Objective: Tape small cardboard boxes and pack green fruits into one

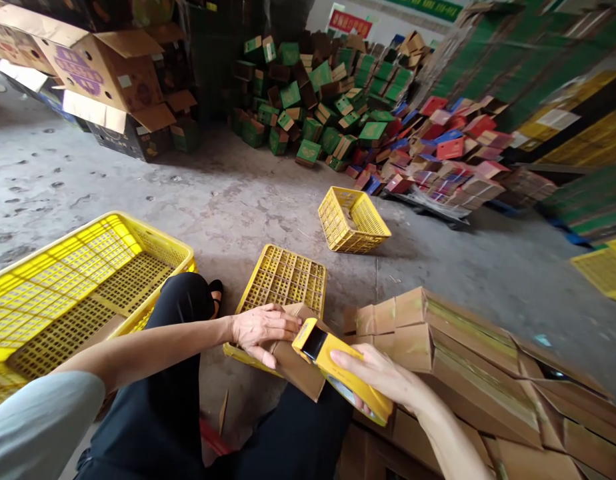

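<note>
Pressing down on a small brown carton (293, 357), the left hand (262, 331) lies flat with fingers spread over its top flaps. The right hand (381, 380) is wrapped around a yellow tape dispenser (341, 373), whose nose touches the carton just beside the left fingertips.

Carton position: on the lap, between the two hands, partly over a yellow crate (283, 283) lying just beyond the left hand.

Risks, as judged:
- Dispenser's cutting edge sits very close to the left fingers; a slip toward them could nick the skin.
- Flaps are held by palm pressure alone; easing off might let them spring apart, giving a crooked seam.
- Carton rests on a knee, not a firm surface, so a hard pull could tip it off.
- Stack of flat cartons (468, 360) lies against the right forearm; an elbow swing may knock it askew.

Tape roll state: cannot tell.
</note>
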A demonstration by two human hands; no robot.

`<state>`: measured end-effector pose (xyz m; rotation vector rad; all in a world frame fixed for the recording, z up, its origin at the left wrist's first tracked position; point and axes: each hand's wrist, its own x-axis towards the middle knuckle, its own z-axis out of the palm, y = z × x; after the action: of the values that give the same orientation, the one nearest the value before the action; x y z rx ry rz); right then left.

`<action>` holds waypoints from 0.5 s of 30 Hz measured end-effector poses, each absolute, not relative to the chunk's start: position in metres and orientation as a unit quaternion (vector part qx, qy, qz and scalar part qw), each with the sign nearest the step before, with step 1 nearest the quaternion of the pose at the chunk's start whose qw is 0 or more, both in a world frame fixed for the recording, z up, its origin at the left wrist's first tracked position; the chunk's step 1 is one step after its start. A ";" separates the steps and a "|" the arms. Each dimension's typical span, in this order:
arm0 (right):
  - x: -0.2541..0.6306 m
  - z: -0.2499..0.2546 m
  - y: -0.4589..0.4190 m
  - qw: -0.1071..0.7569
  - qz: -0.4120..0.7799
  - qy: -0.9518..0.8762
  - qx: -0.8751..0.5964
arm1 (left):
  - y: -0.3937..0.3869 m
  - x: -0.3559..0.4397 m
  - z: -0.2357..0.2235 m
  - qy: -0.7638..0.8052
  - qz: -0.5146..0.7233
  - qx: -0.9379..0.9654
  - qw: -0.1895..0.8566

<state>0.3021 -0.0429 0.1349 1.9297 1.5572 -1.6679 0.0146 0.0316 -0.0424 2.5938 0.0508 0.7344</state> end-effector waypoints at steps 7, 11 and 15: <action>0.306 0.132 -0.048 0.065 -0.574 0.503 0.643 | 0.031 0.016 -0.053 0.038 0.263 0.938 0.222; 0.306 0.131 -0.051 0.057 -0.573 0.501 0.646 | 0.031 0.015 -0.053 0.033 0.273 0.936 0.218; 0.314 0.131 -0.055 0.066 -0.569 0.493 0.654 | 0.031 0.009 -0.051 0.050 0.266 0.940 0.208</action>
<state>0.3138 -0.0547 0.1312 1.9728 1.4879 -1.7174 0.0087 0.0313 -0.0510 2.6167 0.1380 0.7393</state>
